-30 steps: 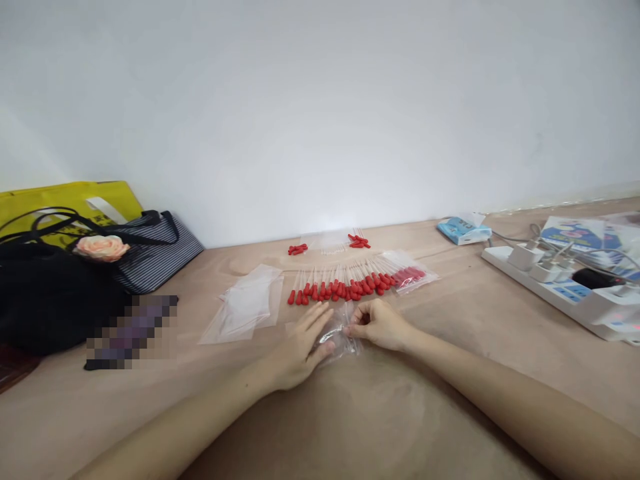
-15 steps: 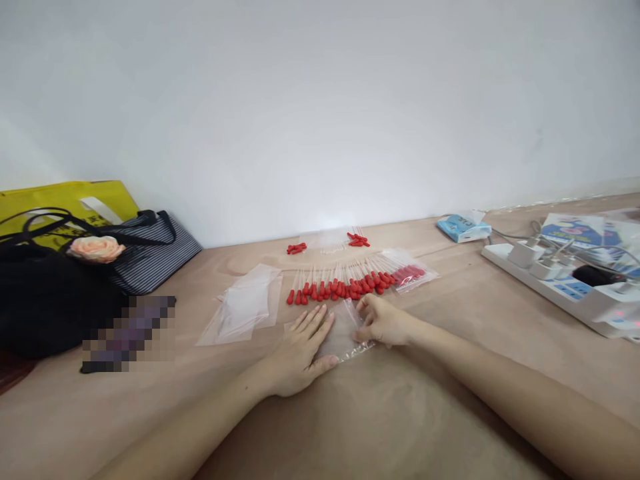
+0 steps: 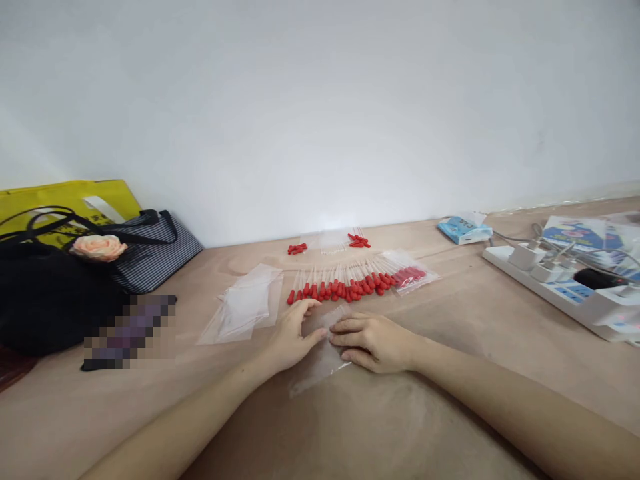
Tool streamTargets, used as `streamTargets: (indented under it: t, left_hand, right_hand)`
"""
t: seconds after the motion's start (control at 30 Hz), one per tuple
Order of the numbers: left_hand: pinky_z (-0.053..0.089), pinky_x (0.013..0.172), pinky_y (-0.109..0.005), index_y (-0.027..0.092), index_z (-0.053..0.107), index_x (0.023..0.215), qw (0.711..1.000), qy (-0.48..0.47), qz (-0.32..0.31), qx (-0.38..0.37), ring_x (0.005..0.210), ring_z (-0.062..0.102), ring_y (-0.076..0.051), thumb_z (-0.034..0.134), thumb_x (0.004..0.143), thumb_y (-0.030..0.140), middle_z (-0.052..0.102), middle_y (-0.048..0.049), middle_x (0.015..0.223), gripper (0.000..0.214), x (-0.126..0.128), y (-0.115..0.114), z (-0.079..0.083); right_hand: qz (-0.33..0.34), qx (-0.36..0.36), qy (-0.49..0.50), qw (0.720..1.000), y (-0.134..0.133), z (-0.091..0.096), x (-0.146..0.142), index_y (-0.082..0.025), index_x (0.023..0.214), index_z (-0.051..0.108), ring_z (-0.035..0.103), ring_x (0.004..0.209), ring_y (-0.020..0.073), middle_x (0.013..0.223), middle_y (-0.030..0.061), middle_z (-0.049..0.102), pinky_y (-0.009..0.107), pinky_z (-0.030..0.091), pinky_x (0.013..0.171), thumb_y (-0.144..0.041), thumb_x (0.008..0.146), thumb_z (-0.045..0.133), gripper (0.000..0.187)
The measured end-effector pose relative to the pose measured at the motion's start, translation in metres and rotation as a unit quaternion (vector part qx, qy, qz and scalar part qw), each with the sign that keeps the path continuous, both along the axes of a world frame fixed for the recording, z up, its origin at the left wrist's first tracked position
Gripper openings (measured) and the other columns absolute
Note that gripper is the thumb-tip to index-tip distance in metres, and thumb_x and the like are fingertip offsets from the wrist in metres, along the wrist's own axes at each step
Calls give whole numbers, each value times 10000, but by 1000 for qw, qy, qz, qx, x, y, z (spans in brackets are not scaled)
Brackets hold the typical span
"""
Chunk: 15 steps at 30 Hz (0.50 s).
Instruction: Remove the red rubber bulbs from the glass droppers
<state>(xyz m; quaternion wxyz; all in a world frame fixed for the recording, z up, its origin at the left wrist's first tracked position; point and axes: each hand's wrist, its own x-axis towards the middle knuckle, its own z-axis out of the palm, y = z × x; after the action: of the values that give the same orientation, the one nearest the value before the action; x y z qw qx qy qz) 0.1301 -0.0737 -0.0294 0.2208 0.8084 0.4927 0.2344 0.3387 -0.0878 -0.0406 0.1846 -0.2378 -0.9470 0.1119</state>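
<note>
Rising from flat, the left hand is arching open-fingered while the right hand (gripping or not, I cannot tell) is apparently steadying the clear bag, away from the table's far edge.

"Where can my right hand pass?"
"I see open tabletop out to the power strip, which blocks me farther right."
"And straight ahead?"
"The row of red-bulbed droppers bars my way; left of it, flat plastic bags lie low enough to cross over."
</note>
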Motion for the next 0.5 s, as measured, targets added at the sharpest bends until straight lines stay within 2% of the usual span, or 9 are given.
streamTargets:
  t: [0.1,0.17,0.23,0.3,0.33,0.4,0.47,0.5]
  left_hand:
    - [446,691,-298,163,467,976,996,37,22,-74,826,541,-185,654,589,324,561,-59,947,460,-1,5,9]
    - [422,580,-257,168,483,918,988,79,24,-127,703,537,-165,677,545,352,561,-10,801,459,-2,5,14]
    - [383,521,-230,170,513,819,983,104,9,-153,620,517,-147,657,563,375,529,27,666,358,-3,4,18]
    - [378,512,-222,166,516,716,983,76,-11,-167,586,508,-135,614,609,400,504,37,600,275,-6,3,23]
    - [390,515,-222,164,510,692,983,42,-12,-177,577,510,-129,587,634,420,506,35,596,274,-10,3,26]
    - [425,524,-229,161,500,702,980,-39,24,-191,563,522,-120,563,651,465,530,26,632,315,-22,5,34]
    - [455,533,-238,156,505,730,975,-99,116,-162,562,534,-114,603,604,492,555,16,692,372,-43,12,45]
    - [468,547,-243,153,508,735,969,-119,171,-135,559,537,-110,643,557,489,560,16,702,403,-56,16,50]
  right_hand:
    - [46,-49,27,997,-1,-1,1,-154,1097,560,490,1066,166,1180,93,525,277,385,897,-277,827,458,314]
    - [64,-72,46,994,-2,-2,0,-147,1082,573,508,1045,169,1166,104,533,272,398,881,-305,807,496,326]
    - [70,-84,73,991,-3,0,-2,-147,1051,594,531,1005,172,1134,107,551,273,411,860,-349,767,553,351]
    - [44,-85,120,988,1,5,-1,-157,997,623,549,957,166,1075,98,581,267,425,830,-379,732,592,348]
    - [14,-81,148,986,4,8,1,-163,959,637,558,924,158,1024,87,603,262,430,811,-384,731,591,321]
    - [-88,-67,194,975,17,17,13,-176,874,655,571,847,140,893,56,637,250,435,768,-362,765,547,241]
    - [-261,-46,204,942,35,25,35,-181,786,655,578,753,132,791,37,646,240,436,704,-326,789,495,216]
    - [-377,-33,189,906,45,26,48,-183,758,651,577,731,136,785,33,647,237,433,679,-304,768,507,188]
